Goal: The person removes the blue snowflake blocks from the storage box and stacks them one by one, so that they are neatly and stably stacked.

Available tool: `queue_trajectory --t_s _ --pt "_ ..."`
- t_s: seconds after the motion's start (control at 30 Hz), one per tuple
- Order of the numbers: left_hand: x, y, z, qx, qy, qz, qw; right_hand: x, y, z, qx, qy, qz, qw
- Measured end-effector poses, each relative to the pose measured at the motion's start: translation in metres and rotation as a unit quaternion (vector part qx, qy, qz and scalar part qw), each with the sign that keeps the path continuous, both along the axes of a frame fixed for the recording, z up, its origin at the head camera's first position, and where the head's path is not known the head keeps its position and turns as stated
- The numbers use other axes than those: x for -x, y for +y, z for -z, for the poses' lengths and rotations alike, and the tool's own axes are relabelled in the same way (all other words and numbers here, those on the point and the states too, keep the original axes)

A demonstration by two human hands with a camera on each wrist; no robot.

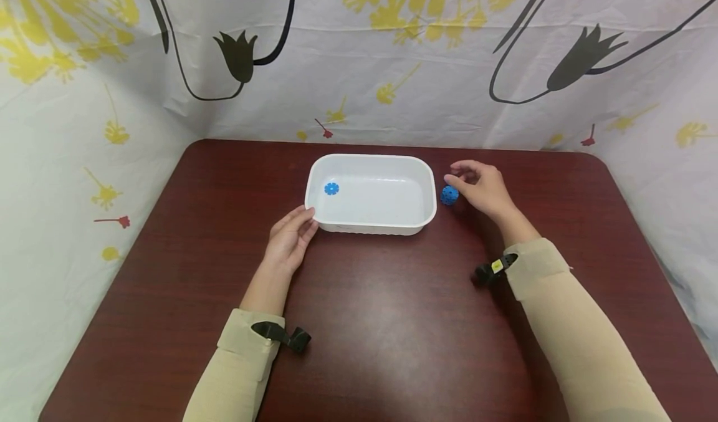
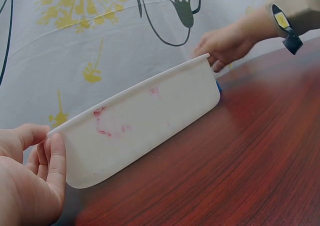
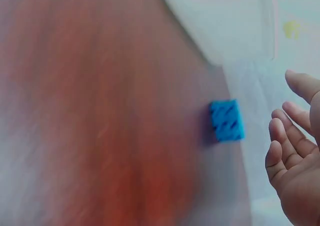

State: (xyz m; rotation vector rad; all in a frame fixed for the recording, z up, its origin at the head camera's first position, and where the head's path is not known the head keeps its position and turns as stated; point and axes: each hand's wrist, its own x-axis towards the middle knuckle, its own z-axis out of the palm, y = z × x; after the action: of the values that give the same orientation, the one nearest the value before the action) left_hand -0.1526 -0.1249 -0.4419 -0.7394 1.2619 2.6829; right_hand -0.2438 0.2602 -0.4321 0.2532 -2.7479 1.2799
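Observation:
A white plastic tray [image 1: 370, 229] sits near the table's far edge. At its near left corner, my left hand [image 1: 288, 238] pinches the rim between thumb and fingers; the left wrist view shows that grip [image 2: 37, 171] and reddish smudges on the tray wall [image 2: 135, 116]. Inside, toward the left, lies a flat blue notched disc [image 1: 331, 189]. Just right of the tray stands a blue notched block [image 1: 449, 195], which looks like a stack of such discs [image 3: 226, 120]. Over and beside it hovers my right hand [image 1: 479, 185], apart from the block, its fingers [image 3: 285, 141] loosely bent around nothing.
The dark red-brown wooden table [image 1: 370, 322] extends around the tray. A white cloth with yellow and grey flower prints [image 1: 348, 67] hangs behind it and along both sides. Each wrist carries a small black camera on a strap [image 1: 488, 274].

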Motion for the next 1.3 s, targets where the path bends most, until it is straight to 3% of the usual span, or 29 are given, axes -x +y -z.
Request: queue_trajectory --t_s 0.27,0.77,1.0,1.3 --pt "0.000 0.000 0.000 0.000 0.000 0.000 1.0000 0.005 -0.030 -0.020 0.032 0.001 -0.016 0.999" --pt "0.000 -0.002 0.000 -0.002 0.001 0.003 1.0000 0.011 -0.083 -0.034 0.060 0.003 -0.057 0.997" --pt "0.000 -0.001 -0.001 0.001 0.002 0.002 1.0000 0.013 -0.109 -0.034 0.067 0.008 -0.084 0.994" --pt "0.000 -0.001 0.000 0.007 -0.001 -0.005 1.0000 0.013 -0.133 -0.029 0.058 -0.029 -0.111 0.992"
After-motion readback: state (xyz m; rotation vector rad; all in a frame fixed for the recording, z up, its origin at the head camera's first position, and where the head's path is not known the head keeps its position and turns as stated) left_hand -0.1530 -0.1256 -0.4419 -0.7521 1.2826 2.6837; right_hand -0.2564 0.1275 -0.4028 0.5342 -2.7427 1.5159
